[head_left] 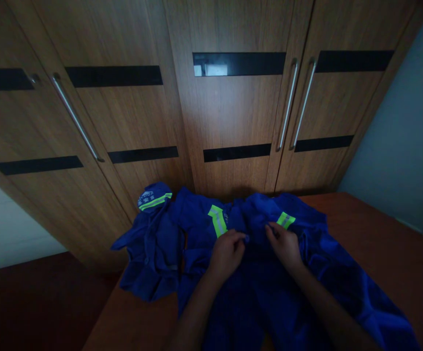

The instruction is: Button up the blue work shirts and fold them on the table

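A blue work garment with bright yellow-green and grey reflective strips lies spread across the table under both hands. My left hand is closed, pinching a fold of the garment near its middle, just below the left reflective strip. A short gap to the right, my right hand is also closed, its thumb and finger pinching the cloth beneath the right reflective strip. On the left lies a second, bunched blue garment, with pale lettering and a reflective strip near its top.
A brown wooden table carries the clothes. Behind it stands a tall wooden wardrobe with black inlays and long metal handles. A pale wall rises at the right, and dark floor shows at the lower left.
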`<state>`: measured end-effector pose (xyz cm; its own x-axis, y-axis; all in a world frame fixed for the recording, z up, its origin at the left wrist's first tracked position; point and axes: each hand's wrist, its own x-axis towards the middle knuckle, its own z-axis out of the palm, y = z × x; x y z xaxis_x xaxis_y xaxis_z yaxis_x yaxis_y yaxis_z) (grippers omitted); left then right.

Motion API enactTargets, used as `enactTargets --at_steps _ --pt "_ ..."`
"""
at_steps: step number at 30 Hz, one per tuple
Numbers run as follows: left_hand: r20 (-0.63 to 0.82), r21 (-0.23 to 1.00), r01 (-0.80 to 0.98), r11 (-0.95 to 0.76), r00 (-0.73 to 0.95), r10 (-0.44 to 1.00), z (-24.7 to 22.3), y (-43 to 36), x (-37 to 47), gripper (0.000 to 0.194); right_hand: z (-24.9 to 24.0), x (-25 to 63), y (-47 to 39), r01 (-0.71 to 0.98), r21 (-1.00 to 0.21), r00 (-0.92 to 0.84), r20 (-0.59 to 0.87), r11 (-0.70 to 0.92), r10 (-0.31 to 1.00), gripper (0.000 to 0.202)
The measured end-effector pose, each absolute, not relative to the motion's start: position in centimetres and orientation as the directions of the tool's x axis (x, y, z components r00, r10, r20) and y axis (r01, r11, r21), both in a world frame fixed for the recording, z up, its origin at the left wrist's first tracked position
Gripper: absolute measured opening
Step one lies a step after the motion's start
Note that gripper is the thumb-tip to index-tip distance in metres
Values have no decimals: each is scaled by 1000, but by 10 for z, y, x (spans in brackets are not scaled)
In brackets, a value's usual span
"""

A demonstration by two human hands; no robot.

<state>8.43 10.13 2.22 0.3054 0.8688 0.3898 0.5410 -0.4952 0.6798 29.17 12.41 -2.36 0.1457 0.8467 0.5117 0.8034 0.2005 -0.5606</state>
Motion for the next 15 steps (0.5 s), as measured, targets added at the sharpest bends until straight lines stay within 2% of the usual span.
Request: enactTargets --at_steps 2,4,6,7,9,12,15 --pt "432 803 435 -408 47 901 36 108 63 26 -6 322 135 815 -573 304 544 81 782 45" --pt "420 862 406 -305 -231 878 46 115 34 27 14 357 146 828 -555 442 560 -79 701 45" --pt "402 857 474 -202 -368 839 50 118 5 27 31 393 154 830 -502 520 541 -243 661 43" --pt "408 822 547 -159 -371 834 49 117 -7 27 35 409 155 828 -461 545 530 -318 650 43" --pt "452 668 733 -124 -268 850 40 108 -21 25 33 436 154 851 -349 523 499 -392 691 44" --pt "421 415 880 -231 39 906 17 85 -19 28 11 460 143 945 -167 323 334 -282 886 41" --pt "302 385 843 -375 269 915 -3 59 -3 33 -17 464 129 982 -128 160 144 -142 977 39"
